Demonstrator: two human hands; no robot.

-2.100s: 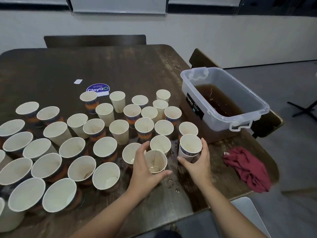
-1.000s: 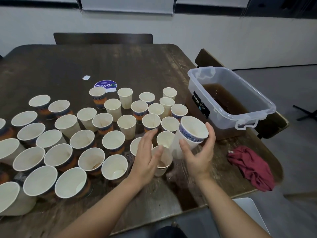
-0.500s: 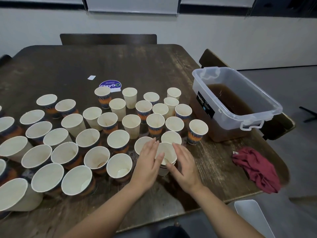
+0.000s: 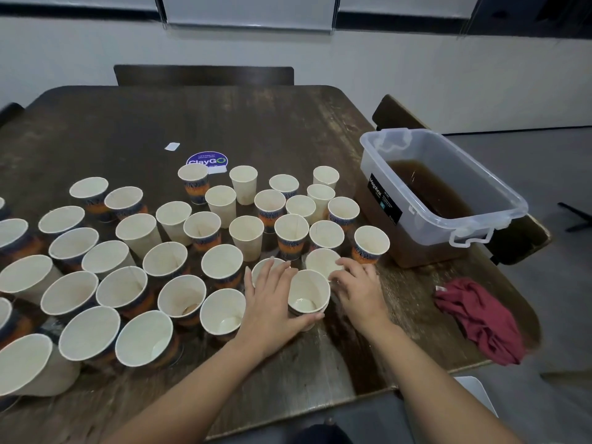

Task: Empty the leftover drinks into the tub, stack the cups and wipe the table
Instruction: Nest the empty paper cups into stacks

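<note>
White paper cup stands upright near the front edge of the dark wooden bench, grasped by the left hand. The right hand rests beside it, fingers relaxed. The clear plastic tub of brown liquid sits at right, near a crumpled red cloth.

- A plain white wall was seen behind the table, topped by a dark band and pale panels.
- A dark, worn wooden table with rounded corners was set in the middle of the room.
- A dark chair back was placed at the table's far edge.
- Another chair back was seen at the right side.
- A grey floor was visible to the right.
- A dark stand foot was glimpsed on that floor.
</note>
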